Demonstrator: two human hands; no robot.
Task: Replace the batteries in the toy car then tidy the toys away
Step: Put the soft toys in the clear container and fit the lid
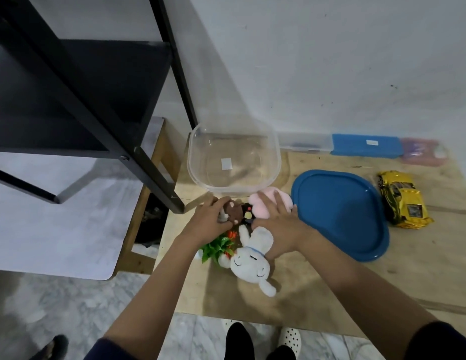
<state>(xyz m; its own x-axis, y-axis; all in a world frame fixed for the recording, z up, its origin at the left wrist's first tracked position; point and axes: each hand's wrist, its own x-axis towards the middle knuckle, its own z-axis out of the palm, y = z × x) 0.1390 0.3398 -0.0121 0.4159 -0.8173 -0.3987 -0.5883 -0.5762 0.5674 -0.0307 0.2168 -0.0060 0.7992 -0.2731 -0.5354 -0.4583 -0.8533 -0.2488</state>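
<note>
A pile of toys lies on the wooden table, just in front of a clear plastic tub. My left hand grips a small brown mushroom toy. With fingers spread, my right hand rests on a pink plush toy and the ear of a white plush rabbit. A black remote and a green plastic plant lie between them. The yellow toy car sits on the table at the right, apart from both hands.
The tub's blue lid lies flat between the toys and the car. A blue box and a pink case stand along the white wall. A black shelf frame hangs over the table's left edge.
</note>
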